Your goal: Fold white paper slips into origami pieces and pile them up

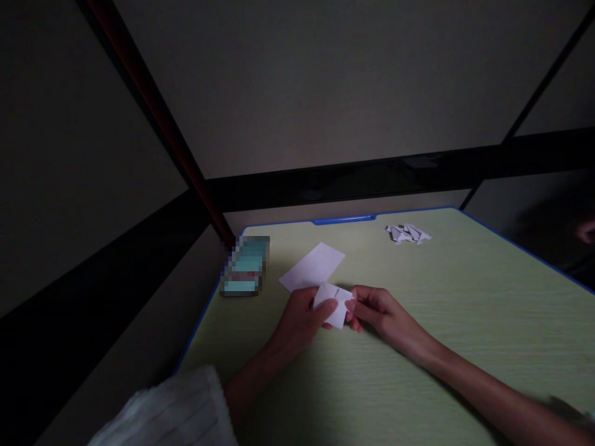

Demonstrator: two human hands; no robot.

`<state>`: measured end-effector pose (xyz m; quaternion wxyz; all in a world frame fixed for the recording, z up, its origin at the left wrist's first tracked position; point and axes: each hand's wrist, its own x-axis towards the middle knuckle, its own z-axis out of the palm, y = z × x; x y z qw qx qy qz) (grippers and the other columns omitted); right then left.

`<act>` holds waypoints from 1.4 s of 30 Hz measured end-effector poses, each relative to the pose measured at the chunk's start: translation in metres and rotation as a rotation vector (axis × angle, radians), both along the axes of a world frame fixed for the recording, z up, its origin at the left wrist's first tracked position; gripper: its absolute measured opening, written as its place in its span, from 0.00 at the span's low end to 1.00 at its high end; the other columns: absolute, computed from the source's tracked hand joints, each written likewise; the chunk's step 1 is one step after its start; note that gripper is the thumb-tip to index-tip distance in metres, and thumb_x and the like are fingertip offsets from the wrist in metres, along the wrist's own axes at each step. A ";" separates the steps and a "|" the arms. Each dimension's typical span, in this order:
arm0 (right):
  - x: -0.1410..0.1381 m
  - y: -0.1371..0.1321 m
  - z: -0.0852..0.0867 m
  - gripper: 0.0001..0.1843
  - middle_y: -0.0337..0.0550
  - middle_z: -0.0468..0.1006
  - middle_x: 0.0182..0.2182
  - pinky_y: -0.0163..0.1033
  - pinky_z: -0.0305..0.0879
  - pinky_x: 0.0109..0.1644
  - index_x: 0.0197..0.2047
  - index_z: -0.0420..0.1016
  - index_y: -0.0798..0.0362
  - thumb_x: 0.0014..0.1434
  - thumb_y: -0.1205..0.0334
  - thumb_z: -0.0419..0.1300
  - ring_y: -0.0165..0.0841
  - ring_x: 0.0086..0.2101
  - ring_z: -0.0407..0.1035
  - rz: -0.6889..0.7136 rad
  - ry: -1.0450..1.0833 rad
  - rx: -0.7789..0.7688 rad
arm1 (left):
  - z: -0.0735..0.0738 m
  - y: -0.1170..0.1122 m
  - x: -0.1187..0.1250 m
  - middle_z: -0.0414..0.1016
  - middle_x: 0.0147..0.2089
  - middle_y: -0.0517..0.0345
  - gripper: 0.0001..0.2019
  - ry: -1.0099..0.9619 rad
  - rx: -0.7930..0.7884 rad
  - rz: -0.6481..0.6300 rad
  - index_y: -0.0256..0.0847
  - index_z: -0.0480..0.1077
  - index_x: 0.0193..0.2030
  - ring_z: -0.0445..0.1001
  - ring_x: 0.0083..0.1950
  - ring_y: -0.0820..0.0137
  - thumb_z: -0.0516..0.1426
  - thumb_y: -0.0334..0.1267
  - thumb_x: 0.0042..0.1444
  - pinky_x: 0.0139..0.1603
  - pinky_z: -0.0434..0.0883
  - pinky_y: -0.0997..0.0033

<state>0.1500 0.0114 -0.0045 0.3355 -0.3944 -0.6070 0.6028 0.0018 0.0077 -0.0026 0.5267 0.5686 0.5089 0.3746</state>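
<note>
A small folded piece of white paper [333, 298] is held up between both hands, over the middle of the table. My left hand [304, 314] grips it from the left, thumb pressed flat on its face and fingers behind. At its right edge, my right hand [375, 307] pinches the paper between thumb and fingers. Creases and a small slit-like fold line show on the paper's upper part. Just beyond it, a flat white sheet of paper [315, 266] lies slantwise on the table, its near edge partly covered by my left hand and the folded piece.
The pale wood-grain table [465, 291] has a blue rim with a blue handle [344, 219] at the far edge. Several folded paper pieces [408, 233] lie at the back right. A blurred-out phone-like object [245, 266] lies at left. Another person's hand [584, 231] shows at far right.
</note>
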 end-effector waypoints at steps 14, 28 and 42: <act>0.011 0.005 0.003 0.05 0.43 0.69 0.28 0.33 0.59 0.28 0.28 0.73 0.57 0.49 0.65 0.57 0.27 0.27 0.64 0.062 -0.001 0.388 | -0.004 0.000 -0.005 0.65 0.17 0.60 0.13 -0.037 -0.095 -0.097 0.32 0.67 0.20 0.63 0.20 0.75 0.56 0.43 0.38 0.20 0.61 0.77; 0.010 0.011 0.001 0.04 0.40 0.74 0.23 0.31 0.61 0.29 0.21 0.72 0.58 0.42 0.66 0.62 0.25 0.25 0.66 0.015 0.076 0.119 | 0.000 -0.002 -0.006 0.63 0.17 0.63 0.08 0.165 -0.029 -0.154 0.33 0.66 0.19 0.62 0.20 0.75 0.53 0.37 0.40 0.20 0.60 0.78; 0.003 0.005 0.000 0.09 0.36 0.70 0.18 0.30 0.56 0.24 0.21 0.69 0.58 0.42 0.61 0.61 0.24 0.20 0.60 -0.132 -0.053 0.087 | 0.001 -0.006 0.000 0.55 0.16 0.66 0.12 0.332 0.123 -0.077 0.33 0.62 0.16 0.53 0.20 0.79 0.53 0.39 0.43 0.19 0.48 0.78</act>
